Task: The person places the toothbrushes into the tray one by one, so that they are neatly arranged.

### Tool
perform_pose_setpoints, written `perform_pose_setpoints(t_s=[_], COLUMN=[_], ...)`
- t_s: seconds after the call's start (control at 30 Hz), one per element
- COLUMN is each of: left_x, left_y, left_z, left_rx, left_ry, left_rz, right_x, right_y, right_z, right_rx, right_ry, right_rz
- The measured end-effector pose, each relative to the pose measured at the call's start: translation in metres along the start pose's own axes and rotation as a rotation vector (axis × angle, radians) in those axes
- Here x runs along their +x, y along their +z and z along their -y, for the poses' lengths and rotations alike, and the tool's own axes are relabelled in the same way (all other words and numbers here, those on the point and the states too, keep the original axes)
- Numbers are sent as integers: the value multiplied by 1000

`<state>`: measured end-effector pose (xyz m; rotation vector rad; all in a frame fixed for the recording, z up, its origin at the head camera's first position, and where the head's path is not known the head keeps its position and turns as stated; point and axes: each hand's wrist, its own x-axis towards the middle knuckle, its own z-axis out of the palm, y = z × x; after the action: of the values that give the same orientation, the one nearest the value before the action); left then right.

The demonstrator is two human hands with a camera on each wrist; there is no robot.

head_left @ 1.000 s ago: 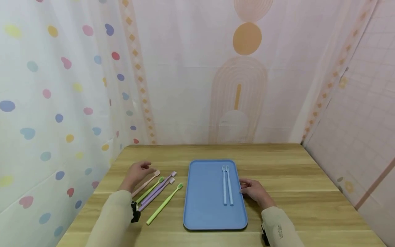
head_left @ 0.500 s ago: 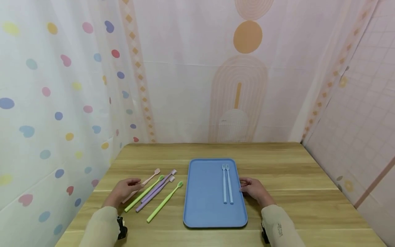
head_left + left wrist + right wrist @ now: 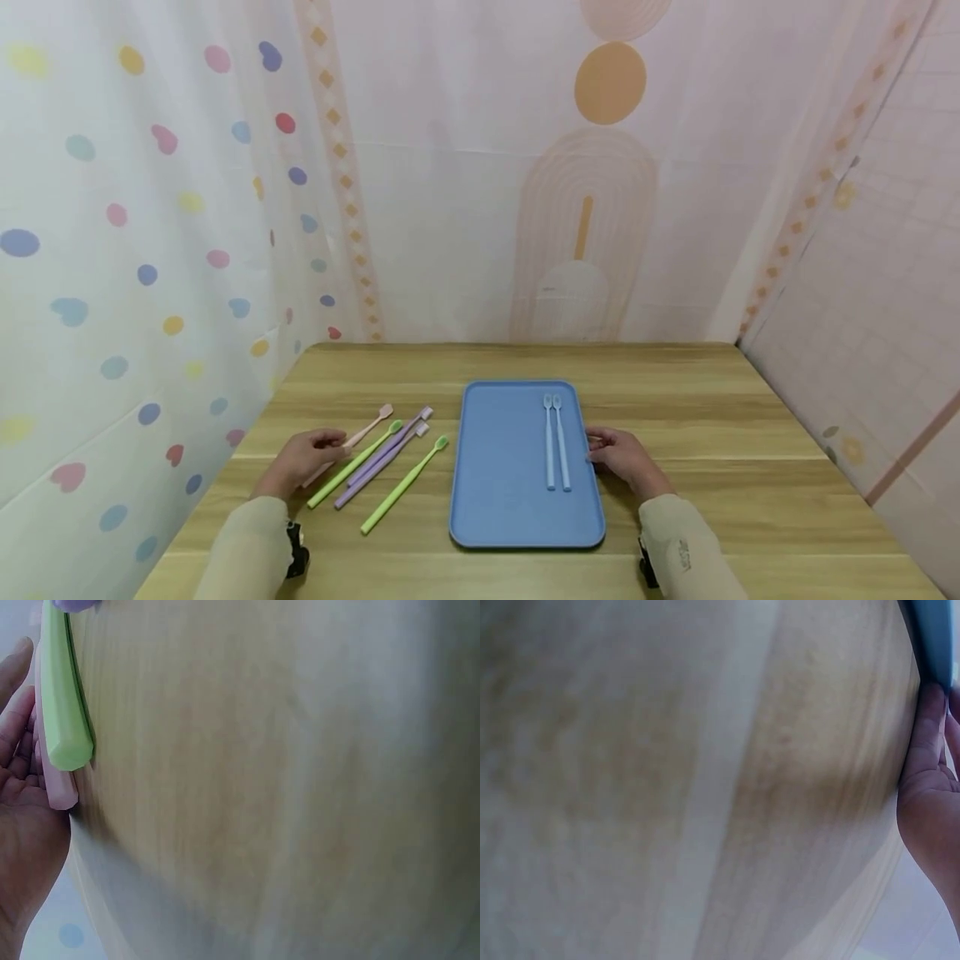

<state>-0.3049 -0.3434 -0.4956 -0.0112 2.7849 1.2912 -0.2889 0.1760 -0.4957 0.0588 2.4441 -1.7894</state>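
One slim pale-pink plastic toothbrush [image 3: 365, 430] lies on the wood-grain table [image 3: 675, 383], beside and partly under the person's left hand [image 3: 302, 463]. The left wrist view shows what the head view mostly covers: the blunt end of the pink handle beside the palm, with fingers bent loosely alongside it. The hand touches this brush, but whether it pinches it cannot be told.

Just beside it lie two purple toothbrushes [image 3: 381, 465] and two lime-green toothbrushes [image 3: 401, 487], one green on either side of the purple pair. Farther right sits one flat blue rectangular tray with rounded corners [image 3: 495, 458], bearing two light-blue toothbrushes [image 3: 550, 450] side by side: seven brushes in all.

The right hand [image 3: 624, 460] touches the tray's right rim; the right wrist view alone shows a digit extended against its outer edge, though whether the hand grips it cannot be told. Only the head view shows the pale patterned curtains [image 3: 450, 208] behind.
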Motion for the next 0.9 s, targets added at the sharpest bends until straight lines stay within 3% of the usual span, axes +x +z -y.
perform_pose_setpoints(t_s=[0.9], left_x=[-2], left_y=[7], left_z=[-13], left_rx=[44], left_ry=[-11], left_rz=[-64], right_x=[-2], right_y=[-1], right_z=[3], right_rx=[0], right_ry=[19], right_rz=[11])
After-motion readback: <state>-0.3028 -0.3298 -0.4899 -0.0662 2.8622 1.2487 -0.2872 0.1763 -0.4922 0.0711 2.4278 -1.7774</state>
